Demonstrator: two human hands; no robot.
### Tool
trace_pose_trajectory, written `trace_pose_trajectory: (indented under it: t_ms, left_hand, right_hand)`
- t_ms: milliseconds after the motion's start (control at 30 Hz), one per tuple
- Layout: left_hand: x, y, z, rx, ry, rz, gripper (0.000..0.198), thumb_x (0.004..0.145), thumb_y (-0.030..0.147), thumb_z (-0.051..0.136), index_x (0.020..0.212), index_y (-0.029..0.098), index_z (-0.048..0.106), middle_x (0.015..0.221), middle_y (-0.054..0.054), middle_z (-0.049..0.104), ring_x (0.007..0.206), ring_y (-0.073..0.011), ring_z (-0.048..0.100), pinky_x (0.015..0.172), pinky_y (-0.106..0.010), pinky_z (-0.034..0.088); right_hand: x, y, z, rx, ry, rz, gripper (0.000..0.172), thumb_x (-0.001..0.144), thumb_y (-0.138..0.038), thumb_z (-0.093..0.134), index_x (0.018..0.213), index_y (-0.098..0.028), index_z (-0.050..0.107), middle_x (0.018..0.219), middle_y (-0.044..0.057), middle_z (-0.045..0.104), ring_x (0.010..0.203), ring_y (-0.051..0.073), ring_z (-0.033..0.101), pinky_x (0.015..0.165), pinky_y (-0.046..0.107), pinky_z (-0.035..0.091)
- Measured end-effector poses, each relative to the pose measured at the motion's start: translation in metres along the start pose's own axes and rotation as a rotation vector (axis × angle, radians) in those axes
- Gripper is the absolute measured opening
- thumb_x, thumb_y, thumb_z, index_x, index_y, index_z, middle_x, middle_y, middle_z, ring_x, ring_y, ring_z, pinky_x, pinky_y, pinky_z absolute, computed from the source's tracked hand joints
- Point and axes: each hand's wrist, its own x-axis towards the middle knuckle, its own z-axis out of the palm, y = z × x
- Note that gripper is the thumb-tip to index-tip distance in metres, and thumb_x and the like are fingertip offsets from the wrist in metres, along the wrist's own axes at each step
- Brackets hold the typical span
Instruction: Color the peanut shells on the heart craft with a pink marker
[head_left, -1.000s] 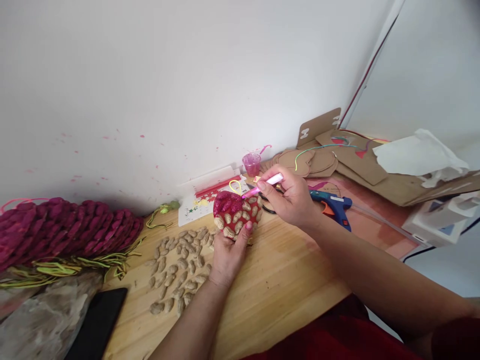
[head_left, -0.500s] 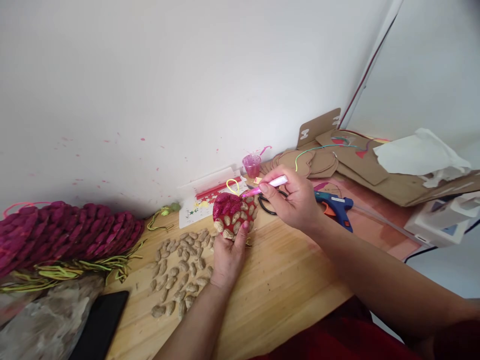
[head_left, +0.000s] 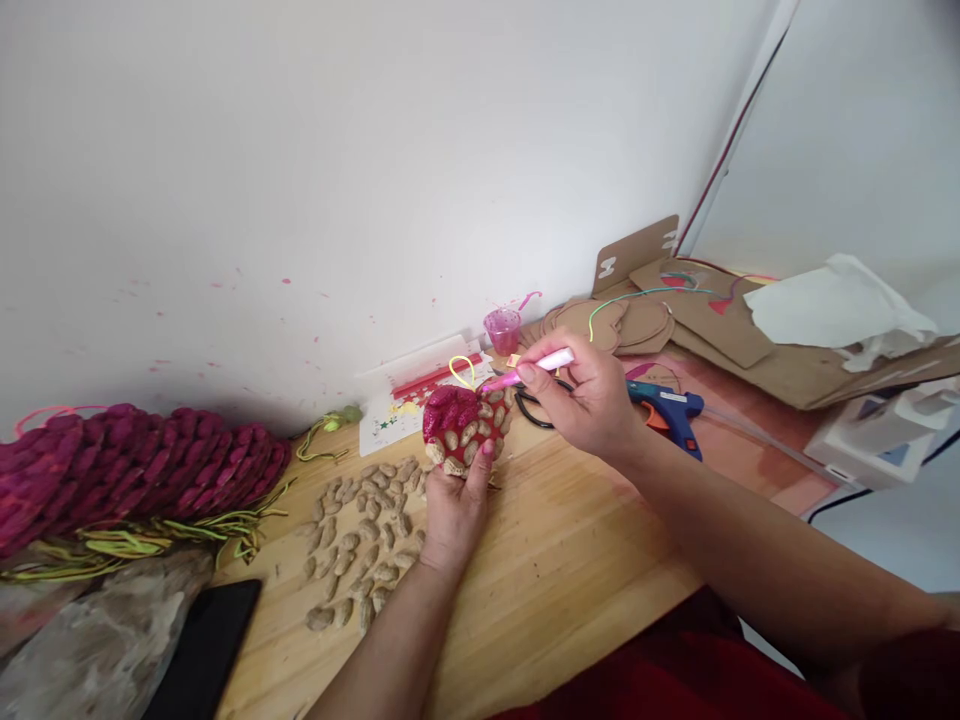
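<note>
- While my left hand [head_left: 456,510] is clamped on the lower edge of the nut-covered piece [head_left: 465,432] at mid-frame, thumb across its front, a slack or shifting grip could let it tilt under the brush [head_left: 555,360].
- Pinched between thumb and fingers, that brush sits in my right hand [head_left: 581,400]; I can't tell whether its pink tip touches the piece or hangs just short.
- Since the tip is right beside the yellow loop [head_left: 463,372], a small slip could smear pink on it.
- Too hard a push might, I judge, loosen a nut; my thumb, too, could pick up wet colour.
- If I swung my right elbow back, the glue gun [head_left: 679,415], right of centre, might get knocked.
- Under all this is a pale wooden tabletop [head_left: 562,560], loose nuts [head_left: 367,540] spread left of centre.
- Behind, the white wall [head_left: 375,150] carries pink splashes, with a pink-stained cup [head_left: 502,330] near its foot.
- A magenta stack [head_left: 150,470] fills the left edge; brown cardboard [head_left: 712,325] lies at right, white paper [head_left: 840,305] on top.
</note>
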Motion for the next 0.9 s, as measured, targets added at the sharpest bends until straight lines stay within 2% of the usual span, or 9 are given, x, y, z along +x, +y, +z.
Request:
trace_pose_trajectory:
  t_ms: [67, 233, 467, 633, 733, 900]
  left_hand:
    - [0.0006, 0.0015, -0.0002, 0.004, -0.004, 0.001, 0.032, 0.096, 0.045, 0.069, 0.108, 0.018, 0.080, 0.113, -0.011, 0.082, 0.110, -0.0251, 0.074, 0.111, -0.039, 0.050]
    - [0.0011, 0.0003, -0.0007, -0.003, -0.021, 0.005, 0.034, 0.095, 0.047, 0.068, 0.111, 0.019, 0.079, 0.117, -0.011, 0.081, 0.114, -0.0256, 0.074, 0.111, -0.039, 0.050]
    - [0.0000, -0.0037, 0.0005, -0.042, -0.016, -0.015, 0.035, 0.097, 0.045, 0.068, 0.116, 0.018, 0.078, 0.123, -0.012, 0.080, 0.122, -0.0258, 0.071, 0.115, -0.039, 0.047]
    - [0.0008, 0.0015, 0.0006, -0.035, -0.011, -0.024, 0.036, 0.093, 0.049, 0.071, 0.110, 0.018, 0.080, 0.118, -0.012, 0.081, 0.120, -0.0274, 0.072, 0.114, -0.040, 0.048]
    - [0.0009, 0.0002, -0.0001, -0.016, -0.011, -0.033, 0.035, 0.092, 0.051, 0.071, 0.104, 0.019, 0.080, 0.114, -0.012, 0.082, 0.120, -0.0284, 0.072, 0.113, -0.041, 0.049]
    - [0.0001, -0.0031, -0.0010, -0.006, -0.013, -0.028, 0.033, 0.094, 0.048, 0.070, 0.107, 0.019, 0.080, 0.116, -0.011, 0.081, 0.120, -0.0277, 0.072, 0.114, -0.040, 0.048]
  right_hand:
    - [-0.0014, -0.0016, 0.0020, 0.016, -0.029, -0.011, 0.010, 0.098, -0.032, 0.067, 0.096, -0.023, 0.064, 0.084, 0.003, 0.072, 0.069, 0.015, 0.064, 0.059, 0.029, 0.050]
    - [-0.0023, -0.0031, 0.0049, 0.011, -0.048, 0.011, 0.010, 0.099, -0.033, 0.066, 0.097, -0.023, 0.064, 0.091, 0.005, 0.075, 0.079, 0.018, 0.069, 0.067, 0.032, 0.055]
    - [0.0045, 0.0032, -0.0016, 0.012, 0.046, 0.027, 0.011, 0.098, -0.032, 0.067, 0.093, -0.022, 0.063, 0.077, 0.000, 0.069, 0.068, 0.015, 0.063, 0.064, 0.029, 0.049]
    - [0.0041, 0.0019, -0.0005, 0.027, -0.014, 0.049, 0.016, 0.096, -0.037, 0.070, 0.093, -0.022, 0.064, 0.077, 0.000, 0.070, 0.068, 0.015, 0.062, 0.060, 0.028, 0.048]
    - [0.0044, 0.0006, -0.0006, -0.011, 0.009, 0.028, 0.013, 0.097, -0.034, 0.068, 0.093, -0.022, 0.064, 0.078, 0.001, 0.072, 0.068, 0.015, 0.063, 0.061, 0.028, 0.048]
    - [0.0048, -0.0017, -0.0015, 0.035, 0.026, 0.065, 0.014, 0.099, -0.035, 0.066, 0.093, -0.023, 0.062, 0.076, 0.000, 0.070, 0.065, 0.014, 0.062, 0.061, 0.029, 0.049]
